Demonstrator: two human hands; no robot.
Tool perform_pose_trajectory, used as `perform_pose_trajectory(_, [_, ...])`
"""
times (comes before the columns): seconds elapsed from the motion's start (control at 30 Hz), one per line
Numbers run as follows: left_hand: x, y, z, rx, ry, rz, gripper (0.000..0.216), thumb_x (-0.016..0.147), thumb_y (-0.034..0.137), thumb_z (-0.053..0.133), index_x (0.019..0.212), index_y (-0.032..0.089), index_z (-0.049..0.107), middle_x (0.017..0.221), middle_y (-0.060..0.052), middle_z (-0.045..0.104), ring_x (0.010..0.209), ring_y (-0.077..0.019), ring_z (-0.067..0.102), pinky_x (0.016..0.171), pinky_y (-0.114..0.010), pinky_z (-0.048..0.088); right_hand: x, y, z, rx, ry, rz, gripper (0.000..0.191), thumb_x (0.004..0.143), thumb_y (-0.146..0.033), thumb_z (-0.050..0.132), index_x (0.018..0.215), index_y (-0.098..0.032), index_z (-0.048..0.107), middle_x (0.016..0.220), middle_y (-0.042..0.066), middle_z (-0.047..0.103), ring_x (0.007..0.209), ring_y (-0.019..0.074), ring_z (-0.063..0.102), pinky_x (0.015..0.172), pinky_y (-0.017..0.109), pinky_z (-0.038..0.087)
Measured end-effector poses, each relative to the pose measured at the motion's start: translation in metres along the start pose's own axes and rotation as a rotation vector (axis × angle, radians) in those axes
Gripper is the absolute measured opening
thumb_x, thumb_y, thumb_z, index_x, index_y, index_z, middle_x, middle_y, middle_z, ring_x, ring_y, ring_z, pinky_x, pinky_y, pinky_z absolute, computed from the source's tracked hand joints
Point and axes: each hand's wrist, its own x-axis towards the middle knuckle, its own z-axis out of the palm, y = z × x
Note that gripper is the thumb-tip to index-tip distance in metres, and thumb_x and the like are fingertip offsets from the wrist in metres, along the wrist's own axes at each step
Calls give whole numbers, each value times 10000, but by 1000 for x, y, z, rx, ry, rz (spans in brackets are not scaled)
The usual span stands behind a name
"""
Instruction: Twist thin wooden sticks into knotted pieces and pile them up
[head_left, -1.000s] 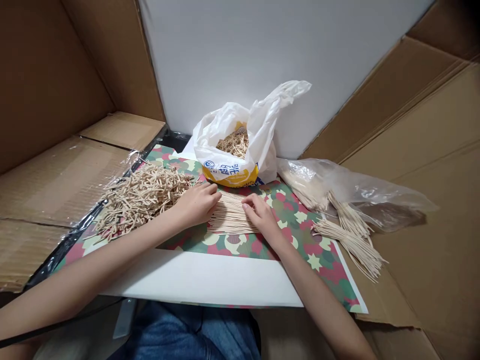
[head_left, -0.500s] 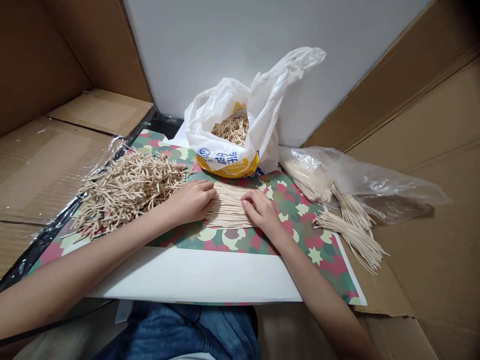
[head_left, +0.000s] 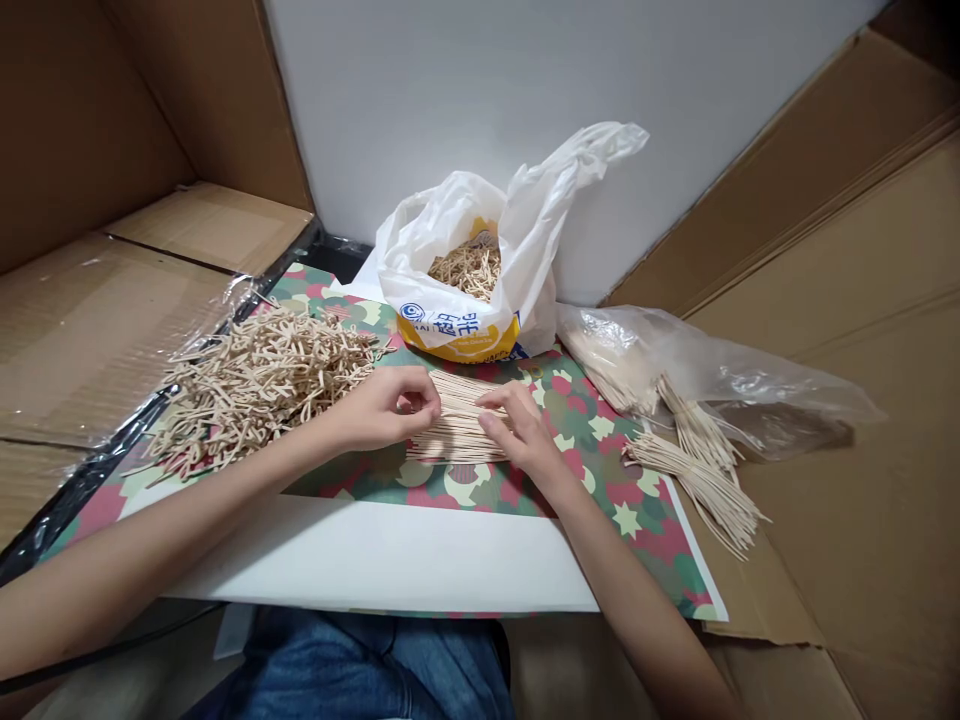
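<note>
A flat row of thin, pale, straight strands (head_left: 459,447) lies side by side on a camouflage-patterned sheet (head_left: 466,490). At its left end is my left hand (head_left: 379,408), thumb and forefinger pinched together; whatever is between the tips is too small to make out. My right hand (head_left: 527,432) rests over the right end of the row, fingers bent, with thumb and forefinger apart. Left of the row, beside my left forearm, sits a heap of short, curly pale strands (head_left: 259,385).
Behind the row stands a white plastic bag (head_left: 536,290) holding more short strands (head_left: 469,272). To the right lie a clear plastic bag (head_left: 772,375) and loose bundles of strands (head_left: 701,485). White paper (head_left: 375,560) covers the front edge. Cardboard (head_left: 847,480) flanks both sides.
My left hand has lifted slightly off the row, its thumb and forefinger now forming a ring. The right thumb and forefinger have spread further apart. The view has shifted a little.
</note>
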Motion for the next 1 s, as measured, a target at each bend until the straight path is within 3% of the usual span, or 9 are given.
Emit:
perform_pose_trajectory(0.17, [-1,-3,1,-486,-151,-139,189,724,294,547,662,116,561,614,3,489,586,-104,434,559,-226,327,-1,-2,-3,231,-170,23,173,853,-240,456,700,-187,517,667,-11,506,666,126,480,636,254,361])
perform_pose_trajectory(0.33, [-2,-1,5,-633,-263,-188,280,777,341,504,612,121,561,619,-5,507,620,-114,446,616,-240,354,-1,-5,-2,314,-286,20,167,833,-238,482,682,-178,523,656,-17,513,646,112,471,609,235,347])
perform_pose_trajectory(0.5, [-3,4,13,-732,-368,-215,138,710,224,559,618,130,602,621,-9,551,604,-113,456,602,-236,357,1,-8,-5,458,-389,120,177,821,-274,485,680,-177,531,623,-21,509,587,107,464,560,228,353])
perform_pose_trajectory(0.7, [-6,0,16,-1006,-388,-237,116,710,188,564,676,146,667,685,-40,610,643,-128,515,630,-249,402,-2,-8,-7,821,-414,296,179,803,-313,527,700,-170,559,650,-10,561,587,110,528,547,226,389])
perform_pose_trajectory(0.83, [-9,5,19,-1027,-301,-190,84,746,204,597,788,145,639,793,-47,629,769,-143,576,722,-261,426,-4,-10,1,950,-397,344,173,801,-301,532,707,-160,569,608,-10,574,554,104,540,521,215,387])
perform_pose_trajectory(0.93, [-11,10,23,-1030,-213,-130,198,762,214,599,954,166,587,862,-53,627,830,-165,591,780,-307,431,-4,-11,9,1016,-380,351,170,802,-288,524,716,-152,579,577,-7,572,540,107,535,523,226,398])
perform_pose_trajectory(1.0, [-11,12,27,-1037,-222,-93,244,778,220,585,1014,166,559,855,-61,630,825,-178,598,796,-337,429,-4,-10,13,1048,-368,360,161,796,-276,523,720,-147,584,562,-8,563,543,111,529,549,244,416])
